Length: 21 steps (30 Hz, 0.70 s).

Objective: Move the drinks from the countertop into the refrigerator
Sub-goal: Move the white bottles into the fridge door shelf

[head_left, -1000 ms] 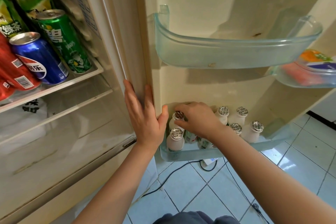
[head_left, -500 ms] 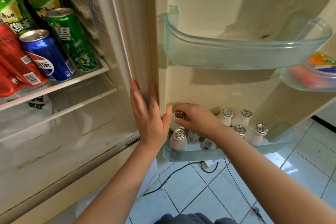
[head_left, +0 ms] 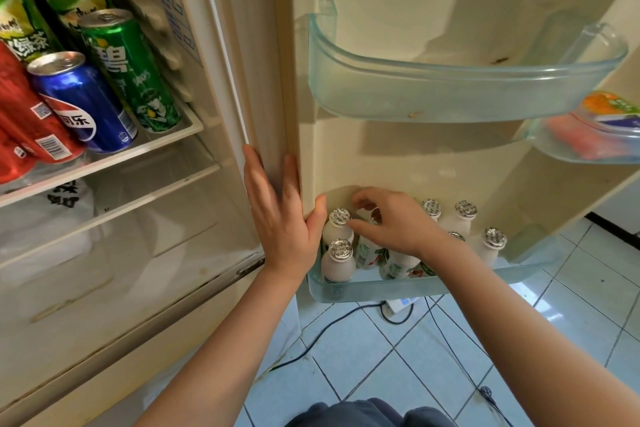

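Bracing against the refrigerator's front edge [head_left: 263, 97] just left of the bottom door bin [head_left: 398, 289], my left hand [head_left: 280, 218] lies flat and open, its thumb at the bin's left corner. My right hand [head_left: 394, 225] reaches into that bin, fingers [head_left: 362, 199] arched over the little bottles [head_left: 337, 263] at its left end. Whether they pinch one or only hover over it I cannot tell, since the palm hides the contact.

The drinks stand upright inside the bin, crowded at its left end, with a few more toward its right. I judge them light, of stiff thin plastic, narrow-footed and easy to topple against their neighbours. Their foil caps [head_left: 341, 249] look easy to dent or pierce. So I would take one at the shoulder just under the cap's rim, thumb against two fingers, never pressing down on the foil.

Above the bin hangs the upper door bin [head_left: 450, 97]. Left of it and deeper in, cans [head_left: 83, 104] stand on a shelf [head_left: 166, 139].
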Motion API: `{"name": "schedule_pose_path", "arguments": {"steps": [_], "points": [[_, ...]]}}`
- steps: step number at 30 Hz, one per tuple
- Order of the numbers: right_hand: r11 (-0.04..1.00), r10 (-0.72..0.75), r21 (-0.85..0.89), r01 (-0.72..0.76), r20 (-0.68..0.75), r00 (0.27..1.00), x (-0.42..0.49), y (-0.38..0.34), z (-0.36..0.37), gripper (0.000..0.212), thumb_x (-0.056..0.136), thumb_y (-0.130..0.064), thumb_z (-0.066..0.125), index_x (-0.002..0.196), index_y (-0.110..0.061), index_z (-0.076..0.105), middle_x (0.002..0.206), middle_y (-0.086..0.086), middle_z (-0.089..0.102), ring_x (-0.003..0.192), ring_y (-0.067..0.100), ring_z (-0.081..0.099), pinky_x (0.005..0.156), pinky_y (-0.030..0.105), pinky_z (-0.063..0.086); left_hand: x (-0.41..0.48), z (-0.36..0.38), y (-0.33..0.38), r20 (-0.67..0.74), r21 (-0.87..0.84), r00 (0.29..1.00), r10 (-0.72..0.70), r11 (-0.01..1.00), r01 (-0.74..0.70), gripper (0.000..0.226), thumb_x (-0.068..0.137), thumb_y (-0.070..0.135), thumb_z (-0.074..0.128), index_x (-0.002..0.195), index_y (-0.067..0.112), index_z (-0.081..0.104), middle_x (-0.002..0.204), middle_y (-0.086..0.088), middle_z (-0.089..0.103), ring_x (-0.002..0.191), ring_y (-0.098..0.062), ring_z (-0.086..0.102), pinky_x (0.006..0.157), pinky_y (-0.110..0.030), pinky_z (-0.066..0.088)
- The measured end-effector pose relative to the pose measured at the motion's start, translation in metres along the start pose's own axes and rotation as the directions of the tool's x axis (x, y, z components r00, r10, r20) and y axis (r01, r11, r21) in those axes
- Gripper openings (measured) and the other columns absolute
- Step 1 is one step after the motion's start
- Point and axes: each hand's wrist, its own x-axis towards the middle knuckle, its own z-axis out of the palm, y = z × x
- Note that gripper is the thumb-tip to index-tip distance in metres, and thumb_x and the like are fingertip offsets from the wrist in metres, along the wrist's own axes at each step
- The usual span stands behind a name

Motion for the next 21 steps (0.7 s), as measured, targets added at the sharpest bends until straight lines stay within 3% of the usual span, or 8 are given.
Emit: {"name": "schedule_pose_path", "arguments": {"steps": [6,12,16,21], "points": [[0.972,0.092,-0.222,-0.079,0.045,0.995,-0.012,0.018,-0.012,0.043,0.084,-0.029,0.058,0.126,-0.022,0.051,0.112,0.001,0.064,0.1,0.022,0.058,0.07,0.025,0.038,0.0,0.001,0.0,-0.022,-0.007,1.0,0.011,1.0,-0.012,0.053,0.094,0.034,0.044,0.14,0.013,0.026,0.146,-0.032,0.007,0.141,-0.037,0.012,0.115,-0.046,0.02],[0.97,0.102,-0.23,-0.08,0.084,0.991,-0.016,0.012,-0.003,0.041,0.09,-0.039,0.057,0.121,-0.015,0.047,0.096,0.007,0.064,0.084,0.024,0.059,0.065,0.03,0.041,0.0,0.001,0.0,-0.037,-0.02,0.999,0.038,0.999,-0.039,0.054,0.095,0.033,0.043,0.141,0.016,0.021,0.145,-0.033,0.007,0.142,-0.038,0.012,0.114,-0.049,0.02],[0.975,0.096,-0.207,-0.078,0.081,0.992,-0.024,0.007,-0.001,0.041,0.087,-0.046,0.058,0.112,-0.015,0.048,0.088,0.007,0.064,0.079,0.025,0.059,0.067,0.036,0.049,0.001,0.002,-0.001,-0.032,-0.024,0.999,0.031,0.999,-0.032,0.052,0.095,0.034,0.042,0.14,0.009,0.028,0.145,-0.034,0.007,0.142,-0.037,0.011,0.115,-0.048,0.018],[0.97,0.04,-0.24,-0.02,0.075,0.996,-0.035,0.006,0.001,0.041,0.086,-0.051,0.057,0.105,-0.016,0.05,0.09,0.006,0.06,0.086,0.024,0.052,0.066,0.034,0.038,-0.002,0.003,-0.003,-0.031,-0.031,0.999,0.014,0.999,-0.015,0.051,0.096,0.035,0.041,0.135,0.003,0.034,0.147,-0.033,0.008,0.143,-0.036,0.011,0.114,-0.049,0.02]]}}
